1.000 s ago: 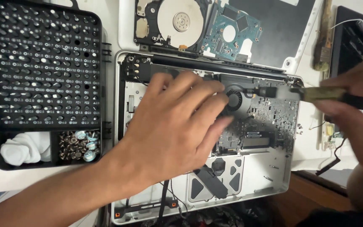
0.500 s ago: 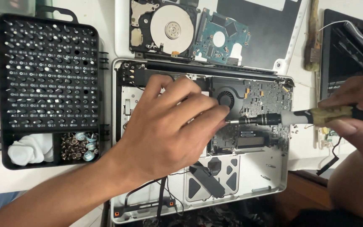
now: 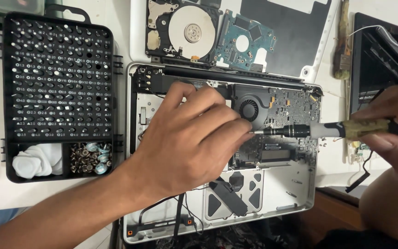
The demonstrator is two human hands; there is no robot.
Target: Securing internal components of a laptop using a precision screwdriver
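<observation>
The opened laptop base lies at centre. The bit case lies to its left, with loose screws and a cloth in the case's near compartments. On the far side of the base lie a hard drive and, to its right, a circuit board. The left hand rests on the base. The right hand, at the right, holds a screwdriver lying over the base, tip near the fan.

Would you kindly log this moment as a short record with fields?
Left hand: left hand rests on the opened laptop, fingertips at the screwdriver tip
Right hand: right hand grips the screwdriver handle, shaft level, pointing left
Near tip: round fan
Left of laptop: black bit case, with loose screws
Above laptop: open hard drive
</observation>
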